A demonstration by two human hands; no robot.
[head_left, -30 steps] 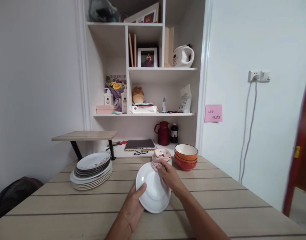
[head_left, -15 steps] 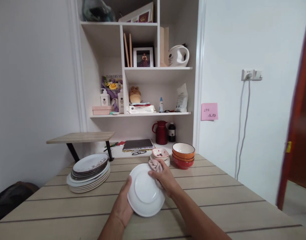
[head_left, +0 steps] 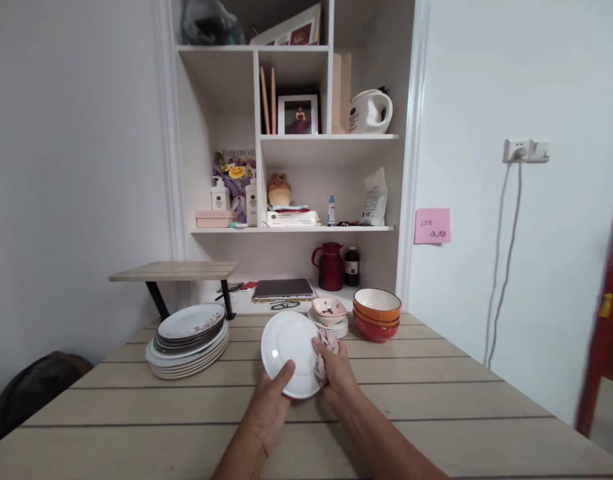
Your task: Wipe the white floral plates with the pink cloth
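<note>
A round white plate (head_left: 289, 343) is held tilted above the table, its flat face toward me. My left hand (head_left: 271, 407) grips its lower left rim, thumb on the face and fingers hidden behind. At the right rim my right hand (head_left: 339, 370) is closed around a crumpled pale pink cloth (head_left: 327, 347), which it presses against the plate's edge. Just behind the plate, small bowls with a red pattern (head_left: 329, 307) sit on a pile of small white plates (head_left: 340, 327).
Stacked plates (head_left: 191, 323) stand at the left beside a small raised wooden stand (head_left: 176, 270). Orange and red bowls (head_left: 377, 307) are stacked at the right rear. Beyond the wooden table (head_left: 426, 393), a shelf ledge holds a laptop (head_left: 283, 288), glasses (head_left: 285, 305) and a red jug (head_left: 330, 267).
The plate has moved up slightly and turned in my hands. My left hand has shifted from the left rim to the lower rim; the cloth has slid down along the right edge.
</note>
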